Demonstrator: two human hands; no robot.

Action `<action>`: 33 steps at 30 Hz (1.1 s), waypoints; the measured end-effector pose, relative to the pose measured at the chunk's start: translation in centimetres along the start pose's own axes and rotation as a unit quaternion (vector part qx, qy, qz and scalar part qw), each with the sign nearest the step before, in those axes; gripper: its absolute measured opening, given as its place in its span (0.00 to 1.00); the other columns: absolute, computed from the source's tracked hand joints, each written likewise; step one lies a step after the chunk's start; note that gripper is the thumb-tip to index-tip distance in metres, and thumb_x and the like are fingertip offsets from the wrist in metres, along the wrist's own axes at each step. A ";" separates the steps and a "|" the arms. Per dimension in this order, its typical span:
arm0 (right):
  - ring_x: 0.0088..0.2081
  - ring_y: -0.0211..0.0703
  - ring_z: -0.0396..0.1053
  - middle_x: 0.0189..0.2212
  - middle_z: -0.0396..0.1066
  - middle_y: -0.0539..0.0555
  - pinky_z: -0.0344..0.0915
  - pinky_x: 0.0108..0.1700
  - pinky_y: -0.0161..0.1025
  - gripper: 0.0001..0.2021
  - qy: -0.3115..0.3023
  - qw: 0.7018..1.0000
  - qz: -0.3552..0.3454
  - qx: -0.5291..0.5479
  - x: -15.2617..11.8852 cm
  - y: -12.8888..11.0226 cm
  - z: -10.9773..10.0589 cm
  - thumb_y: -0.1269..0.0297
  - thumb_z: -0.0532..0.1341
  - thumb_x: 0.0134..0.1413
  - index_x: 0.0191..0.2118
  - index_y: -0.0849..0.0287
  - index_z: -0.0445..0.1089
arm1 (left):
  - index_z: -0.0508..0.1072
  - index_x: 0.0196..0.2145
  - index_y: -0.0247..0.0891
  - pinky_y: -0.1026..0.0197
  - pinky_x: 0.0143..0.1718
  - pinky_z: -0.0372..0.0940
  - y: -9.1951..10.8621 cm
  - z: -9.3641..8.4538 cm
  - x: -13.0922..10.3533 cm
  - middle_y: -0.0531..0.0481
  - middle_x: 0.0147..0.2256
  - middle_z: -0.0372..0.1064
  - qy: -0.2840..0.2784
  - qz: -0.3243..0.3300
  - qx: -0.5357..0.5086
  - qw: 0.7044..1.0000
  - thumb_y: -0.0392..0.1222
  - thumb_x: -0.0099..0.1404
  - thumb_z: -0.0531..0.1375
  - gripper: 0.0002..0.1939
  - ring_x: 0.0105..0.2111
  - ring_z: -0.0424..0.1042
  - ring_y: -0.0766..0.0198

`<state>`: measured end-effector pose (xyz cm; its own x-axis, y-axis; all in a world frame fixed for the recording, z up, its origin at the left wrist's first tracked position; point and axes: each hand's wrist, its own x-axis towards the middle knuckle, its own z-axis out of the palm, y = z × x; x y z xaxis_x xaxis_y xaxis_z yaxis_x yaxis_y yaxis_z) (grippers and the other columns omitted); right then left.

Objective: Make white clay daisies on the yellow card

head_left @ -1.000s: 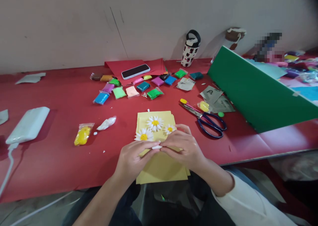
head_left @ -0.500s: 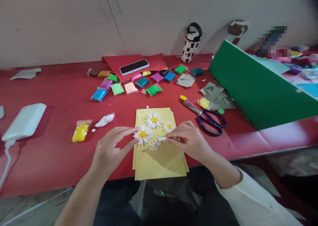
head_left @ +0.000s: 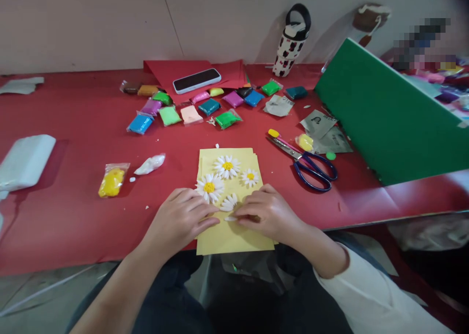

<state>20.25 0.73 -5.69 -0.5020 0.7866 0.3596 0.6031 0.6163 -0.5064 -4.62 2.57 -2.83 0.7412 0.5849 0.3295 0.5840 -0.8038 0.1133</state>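
Note:
Yellow paper sheets (head_left: 234, 241) lie stacked at the table's front edge. On them are three white daisies with yellow centres: the upper daisy (head_left: 227, 166), the right daisy (head_left: 250, 177) and the left daisy (head_left: 209, 188). Below these sits a half ring of white petals (head_left: 229, 203) with no yellow centre. My right hand (head_left: 269, 211) pinches a slim white clay petal (head_left: 230, 218) just under that half ring. My left hand (head_left: 185, 216) rests at the sheets' left edge, fingers stretched out and holding nothing visible, its fingertips close to the half ring.
Scissors (head_left: 311, 168) lie right of the paper. A yellow clay packet (head_left: 114, 181) and a white clay packet (head_left: 150, 164) are at left. Several coloured packets (head_left: 191, 115), a phone (head_left: 197, 80) and a tumbler (head_left: 291, 43) stand behind. A green board (head_left: 388, 123) leans at right.
My right hand has brought the petal down and left, below the half ring. My left hand has moved lower, closer to it, with its pinch-like gap narrowed. The view has shifted slightly.

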 end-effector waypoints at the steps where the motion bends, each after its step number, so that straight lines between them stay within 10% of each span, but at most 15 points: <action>1: 0.33 0.33 0.73 0.30 0.78 0.44 0.51 0.39 0.39 0.03 -0.007 1.000 0.000 -0.001 0.0 0.0 -0.2 0.62 0.64 0.56 0.33 0.50 0.76 | 0.76 0.37 0.43 0.57 0.39 0.60 0.0 0.0 0.0 0.53 0.30 0.74 -0.002 0.001 0.001 1.000 0.45 0.65 0.62 0.06 0.36 0.70 0.60; 13: 0.31 0.34 0.72 0.27 0.77 0.45 0.52 0.38 0.40 0.07 0.001 1.000 -0.006 -0.030 0.3 -0.4 -0.2 0.66 0.62 0.56 0.28 0.53 0.74 | 0.76 0.35 0.43 0.57 0.37 0.58 0.7 0.4 0.5 0.54 0.28 0.73 -0.012 -0.013 0.006 1.000 0.44 0.66 0.60 0.05 0.33 0.69 0.61; 20: 0.38 0.40 0.74 0.33 0.77 0.50 0.65 0.44 0.40 0.02 0.068 0.962 0.160 0.210 0.8 0.5 -2.2 0.65 0.64 0.53 0.31 0.56 0.70 | 0.74 0.32 0.42 0.57 0.37 0.59 0.6 0.2 0.4 0.54 0.29 0.75 0.012 -0.038 0.031 0.999 0.46 0.66 0.60 0.07 0.32 0.70 0.61; 26: 0.32 0.38 0.71 0.32 0.72 0.51 0.69 0.36 0.38 0.11 0.114 0.916 0.199 0.328 0.8 0.5 -1.9 0.64 0.60 0.57 0.45 0.54 0.73 | 0.74 0.44 0.42 0.51 0.46 0.62 -2.9 -1.4 -1.1 0.46 0.41 0.77 0.088 -0.277 0.136 0.947 0.43 0.69 0.53 0.11 0.42 0.72 0.52; 33: 0.24 0.36 0.71 0.27 0.75 0.52 0.70 0.29 0.37 0.08 0.083 0.885 0.211 0.406 1.5 -0.4 -1.3 0.59 0.61 0.54 0.35 0.56 0.74 | 0.59 0.61 0.38 0.40 0.49 0.60 -6.7 -1.4 -1.1 0.32 0.53 0.67 0.056 -0.441 0.180 0.877 0.44 0.65 0.56 0.27 0.54 0.64 0.37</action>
<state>20.04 1.71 -3.95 -0.1987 0.9767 0.0805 0.0369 0.0895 -0.9953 -9.87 7.15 -2.63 -0.0777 0.9317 0.3547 0.9958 0.0550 0.0737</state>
